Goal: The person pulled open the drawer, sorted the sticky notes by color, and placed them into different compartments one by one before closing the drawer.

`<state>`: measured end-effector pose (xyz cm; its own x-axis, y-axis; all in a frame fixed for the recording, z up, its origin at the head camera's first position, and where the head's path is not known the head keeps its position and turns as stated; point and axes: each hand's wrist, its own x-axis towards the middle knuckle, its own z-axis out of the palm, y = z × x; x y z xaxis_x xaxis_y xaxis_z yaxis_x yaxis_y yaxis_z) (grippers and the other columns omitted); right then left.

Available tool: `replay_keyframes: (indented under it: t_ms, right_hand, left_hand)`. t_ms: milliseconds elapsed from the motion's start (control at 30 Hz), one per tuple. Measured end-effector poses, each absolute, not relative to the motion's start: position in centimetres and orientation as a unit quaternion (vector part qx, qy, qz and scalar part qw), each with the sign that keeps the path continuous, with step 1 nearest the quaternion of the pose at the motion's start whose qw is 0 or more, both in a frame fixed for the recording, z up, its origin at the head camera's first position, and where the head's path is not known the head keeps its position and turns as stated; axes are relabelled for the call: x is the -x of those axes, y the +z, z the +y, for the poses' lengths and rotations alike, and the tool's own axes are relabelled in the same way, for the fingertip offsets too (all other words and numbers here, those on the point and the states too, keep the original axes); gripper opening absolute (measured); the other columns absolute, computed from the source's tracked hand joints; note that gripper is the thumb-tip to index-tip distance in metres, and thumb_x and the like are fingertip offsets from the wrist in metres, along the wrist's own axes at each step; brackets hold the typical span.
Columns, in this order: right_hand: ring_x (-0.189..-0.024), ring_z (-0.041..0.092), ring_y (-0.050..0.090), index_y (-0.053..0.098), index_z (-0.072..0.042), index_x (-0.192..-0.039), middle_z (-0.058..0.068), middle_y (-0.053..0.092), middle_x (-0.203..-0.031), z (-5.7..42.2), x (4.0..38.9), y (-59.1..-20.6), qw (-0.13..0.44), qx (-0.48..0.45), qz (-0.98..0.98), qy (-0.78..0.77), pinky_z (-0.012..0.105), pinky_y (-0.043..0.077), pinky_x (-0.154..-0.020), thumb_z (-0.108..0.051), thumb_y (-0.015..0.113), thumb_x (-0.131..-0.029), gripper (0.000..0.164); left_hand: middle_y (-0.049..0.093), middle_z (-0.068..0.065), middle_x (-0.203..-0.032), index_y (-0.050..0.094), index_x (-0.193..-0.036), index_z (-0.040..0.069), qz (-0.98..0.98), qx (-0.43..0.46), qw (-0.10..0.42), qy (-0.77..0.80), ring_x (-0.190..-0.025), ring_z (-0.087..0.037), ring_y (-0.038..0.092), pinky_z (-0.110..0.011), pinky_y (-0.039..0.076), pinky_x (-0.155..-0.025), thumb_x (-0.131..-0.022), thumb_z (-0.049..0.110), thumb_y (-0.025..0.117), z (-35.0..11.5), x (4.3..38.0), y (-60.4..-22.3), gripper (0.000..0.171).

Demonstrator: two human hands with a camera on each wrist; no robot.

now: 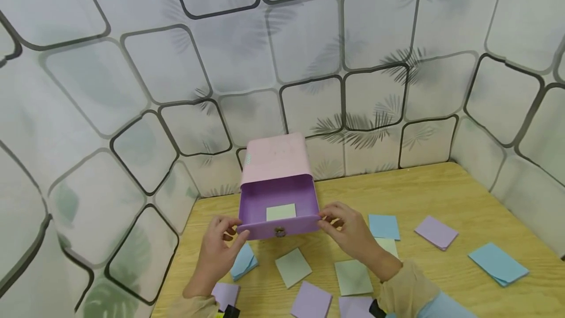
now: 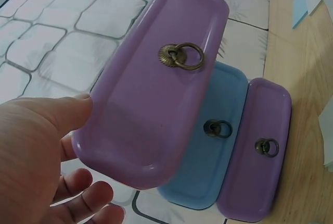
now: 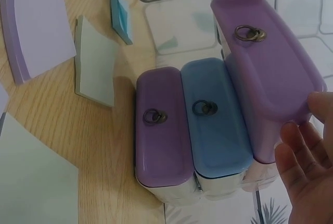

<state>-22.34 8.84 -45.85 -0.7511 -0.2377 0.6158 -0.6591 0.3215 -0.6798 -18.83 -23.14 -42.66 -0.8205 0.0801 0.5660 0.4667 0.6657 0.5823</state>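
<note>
A small pink-topped drawer cabinet [image 1: 277, 159] stands near the wall, its purple top drawer [image 1: 260, 230] pulled out. Inside the drawer lies a pale green sticky-note pad [image 1: 281, 212]. My left hand [image 1: 218, 249] pinches the drawer's left front corner, thumb at the front panel. At the opposite corner my right hand [image 1: 351, 233] pinches the drawer's edge between thumb and fingers. A brass ring pull [image 1: 280, 231] hangs on the panel between them. Below, in the left wrist view, a blue drawer [image 2: 210, 151] and a lower purple drawer [image 2: 255, 174] are closed.
On the wooden table [image 1: 397, 185] lie several sticky-note pads: a blue pad [image 1: 243, 261] and a green pad [image 1: 293, 267] before the cabinet, a purple pad [image 1: 436, 232] and another blue pad [image 1: 499, 263] at right. A patterned wall covering [image 1: 309, 38] rises behind.
</note>
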Motion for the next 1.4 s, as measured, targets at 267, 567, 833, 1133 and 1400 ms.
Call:
replay_keyframes:
  t_ms: [267, 567, 833, 1133, 1400]
  right_hand:
    - [-0.079, 0.005, 0.062, 0.069, -0.018, -0.098, -0.008, 0.062, -0.104, 8.7, 22.3, -45.7, 0.212, -0.28, -0.792, 0.499, 0.023, 0.055, -0.061, -0.012, 0.071, -0.088, 0.012]
    - [-0.079, 0.006, 0.061, 0.069, -0.018, -0.098, -0.007, 0.062, -0.103, 8.8, 22.2, -45.9, 0.212, -0.276, -0.792, 0.502, 0.023, 0.055, -0.061, -0.011, 0.071, -0.087, 0.013]
    - [-0.077, 0.005, 0.061, 0.069, -0.017, -0.098, -0.007, 0.062, -0.102, 8.9, 22.4, -46.2, 0.226, -0.282, -0.787, 0.501, 0.022, 0.054, -0.06, -0.008, 0.071, -0.087, 0.014]
    - [-0.077, 0.007, 0.062, 0.069, -0.014, -0.103, -0.007, 0.065, -0.098, 9.0, 22.4, -46.3, 0.218, -0.286, -0.78, 0.512, 0.023, 0.054, -0.059, -0.009, 0.07, -0.089, 0.015]
    - [-0.077, 0.008, 0.063, 0.065, -0.018, -0.104, -0.009, 0.066, -0.09, 10.1, 22.5, -47.0, 0.166, -0.233, -0.797, 0.532, 0.025, 0.054, -0.062, -0.015, 0.064, -0.094, 0.011]
  left_hand:
    - [0.052, 0.0, -0.094, 0.066, -0.096, 0.009, -0.865, 0.148, 0.26, -0.403, -0.078, -0.015, 0.056, -0.028, 0.054, -0.064, -0.085, 0.012, 0.074, -22.9, 18.9, -43.5, 0.013]
    - [0.055, 0.003, -0.085, 0.065, -0.088, 0.008, -0.837, 0.165, 0.322, -0.411, -0.074, -0.009, 0.056, -0.023, 0.054, -0.062, -0.086, 0.002, 0.07, -22.5, 19.3, -44.7, 0.008]
    - [0.057, 0.003, -0.083, 0.065, -0.087, 0.007, -0.828, 0.152, 0.349, -0.411, -0.074, -0.009, 0.056, -0.018, 0.051, -0.062, -0.086, 0.001, 0.07, -22.3, 19.3, -45.2, 0.008]
    - [0.06, -0.007, -0.081, 0.064, -0.084, 0.0, -0.815, 0.128, 0.374, -0.423, -0.074, -0.014, 0.058, -0.02, 0.052, -0.062, -0.081, -0.009, 0.071, -21.2, 18.6, -44.4, 0.012]
    - [0.062, 0.0, -0.082, 0.067, -0.085, 0.004, -0.816, 0.103, 0.36, -0.441, -0.074, -0.008, 0.059, -0.017, 0.053, -0.065, -0.083, 0.001, 0.074, -21.7, 19.0, -44.9, 0.008]
